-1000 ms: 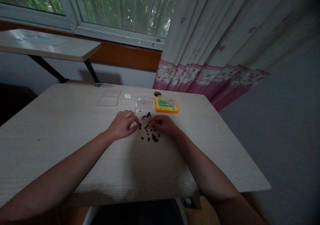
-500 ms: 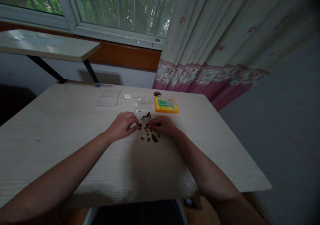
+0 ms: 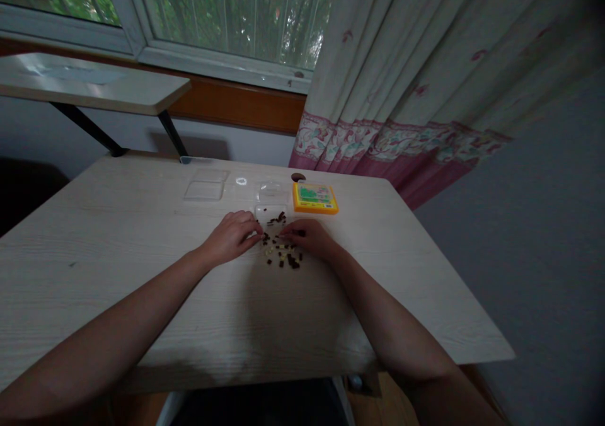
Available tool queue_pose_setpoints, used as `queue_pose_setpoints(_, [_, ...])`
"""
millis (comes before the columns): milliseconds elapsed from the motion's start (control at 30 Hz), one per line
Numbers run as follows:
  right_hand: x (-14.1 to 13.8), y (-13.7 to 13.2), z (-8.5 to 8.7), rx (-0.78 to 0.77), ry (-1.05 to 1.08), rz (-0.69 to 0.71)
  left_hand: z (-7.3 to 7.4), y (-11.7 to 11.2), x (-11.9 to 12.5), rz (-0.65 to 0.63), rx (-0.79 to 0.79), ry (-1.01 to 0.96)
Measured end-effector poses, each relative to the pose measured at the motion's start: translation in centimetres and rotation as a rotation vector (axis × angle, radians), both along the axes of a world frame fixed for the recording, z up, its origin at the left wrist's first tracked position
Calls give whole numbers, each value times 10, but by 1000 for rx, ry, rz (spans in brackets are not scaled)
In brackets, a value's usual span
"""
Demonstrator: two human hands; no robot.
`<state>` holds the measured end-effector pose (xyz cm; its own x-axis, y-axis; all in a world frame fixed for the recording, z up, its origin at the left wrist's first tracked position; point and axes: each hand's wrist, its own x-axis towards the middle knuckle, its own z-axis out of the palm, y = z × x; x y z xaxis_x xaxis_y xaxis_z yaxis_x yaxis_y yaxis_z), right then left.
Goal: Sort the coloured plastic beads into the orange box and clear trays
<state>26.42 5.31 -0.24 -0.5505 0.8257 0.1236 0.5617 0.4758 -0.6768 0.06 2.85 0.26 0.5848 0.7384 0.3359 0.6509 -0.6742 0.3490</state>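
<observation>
Small dark brown pieces (image 3: 293,263) and pale yellow pieces (image 3: 269,250), shaped like tiny building bricks, lie scattered on the tabletop between and below my hands. From the left, my left hand (image 3: 235,232) reaches to the edge of this pile, thumb and fingertips drawn together beside some dark pieces. My right hand (image 3: 309,237) is bent over the pile's right side in a pinch. Whatever either hand pinches is too small to make out. Just beyond the fingertips, a clear plastic case (image 3: 271,193) stands open with a few dark pieces in its near part.
A yellow box (image 3: 316,209) with a green picture stands behind my right hand. Another clear case (image 3: 204,190) lies open at the back left, with a small shiny round object (image 3: 241,181) nearby. A raised shelf (image 3: 142,95) overhangs the desk (image 3: 189,325); a curtain (image 3: 373,136) hangs behind.
The fingertips of my right hand have shifted slightly right, away from my left hand. My left hand stays almost where it was, and the cases and box have not moved.
</observation>
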Motion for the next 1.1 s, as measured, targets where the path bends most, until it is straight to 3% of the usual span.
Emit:
queue_pose_setpoints(133, [2,5,1,-111,163,-98,0,3,0,-1,17,-100])
queue_pose_setpoints(267, [-2,11,-1,-41,369,-324,-1,6,-1,72,28,-273])
queue_pose_setpoints(367, [-6,13,-4,8,395,-420,-3,7,-2,149,8,-379])
queue_pose_setpoints(667, [-8,10,-2,9,363,-381,-7,16,1,308,-5,-468])
queue_pose_setpoints(933, [-11,2,1,-34,218,-232,-8,19,5,255,-53,-437])
queue_pose_setpoints(1100, [-11,0,2,-31,165,-231,-12,19,6,249,-66,-414])
